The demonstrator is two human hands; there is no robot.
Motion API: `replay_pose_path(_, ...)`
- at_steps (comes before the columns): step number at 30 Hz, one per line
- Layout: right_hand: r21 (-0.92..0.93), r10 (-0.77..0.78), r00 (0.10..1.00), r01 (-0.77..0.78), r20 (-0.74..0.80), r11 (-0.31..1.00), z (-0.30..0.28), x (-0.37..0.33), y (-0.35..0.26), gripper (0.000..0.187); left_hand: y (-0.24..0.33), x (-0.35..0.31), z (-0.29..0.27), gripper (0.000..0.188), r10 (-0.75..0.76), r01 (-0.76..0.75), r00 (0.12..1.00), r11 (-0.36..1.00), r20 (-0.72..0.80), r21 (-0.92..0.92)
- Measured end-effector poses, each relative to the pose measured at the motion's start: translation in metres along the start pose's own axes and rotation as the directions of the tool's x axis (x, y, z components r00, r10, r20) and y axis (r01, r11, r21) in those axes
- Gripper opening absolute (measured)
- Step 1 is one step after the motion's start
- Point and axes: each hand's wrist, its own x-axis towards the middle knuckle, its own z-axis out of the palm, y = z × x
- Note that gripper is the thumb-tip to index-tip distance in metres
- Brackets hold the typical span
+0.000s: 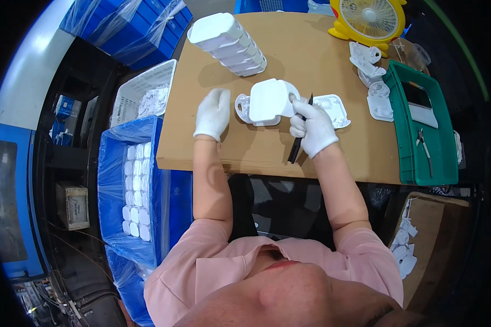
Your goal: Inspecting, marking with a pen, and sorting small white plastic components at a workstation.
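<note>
White gloves cover both hands over a brown cardboard-topped table (305, 49). My right hand (313, 128) pinches the edge of a white plastic cover (270, 101) with rounded corners. A slim black pointed tool (297, 148), like a craft knife, also sits in that hand. Apart from the cover, to its left, my left hand (213, 113) has its fingers curled together; what they hold, if anything, is hidden. A white part with a round opening (242, 108) shows under the cover's left side. Right of my right hand lies an open white shell (333, 109).
A stack of white covers (229, 43) stands at the back left. Loose white parts (380, 101) lie beside a green tray (446, 136) holding cutting pliers (424, 152). A yellow fan (370, 22) is at the far right. Left of the table, a lined blue crate (112, 191) holds rows of covers.
</note>
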Motion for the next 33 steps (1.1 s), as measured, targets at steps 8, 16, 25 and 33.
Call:
replay_pose_path(8, 0.264, 0.225, 0.974, -0.219, 0.005, 0.939, -0.003, 0.021, 0.021, 0.004, 0.002, -0.006, 0.014, 0.035, 0.018, -0.008, 0.978, 0.999, 0.209, -0.047)
replay_pose_path(16, 0.306, 0.252, 0.966, -0.225, -0.051, 0.925, -0.013, 0.036, 0.032, 0.009, 0.003, -0.006, 0.018, 0.035, -0.120, 0.217, 0.942, 0.929, 0.312, -0.300)
replay_pose_path(25, 0.188, 0.175, 0.976, -0.149, -0.131, 0.971, -0.008, 0.034, 0.036, 0.009, 0.013, -0.009, 0.017, 0.044, -0.123, 0.232, 0.932, 0.926, 0.340, -0.300)
replay_pose_path(33, -0.353, 0.072, 0.997, -0.069, -0.006, 0.933, -0.016, 0.024, 0.020, 0.025, 0.021, -0.011, 0.016, 0.044, -0.147, 0.289, 0.920, 0.881, 0.364, -0.375)
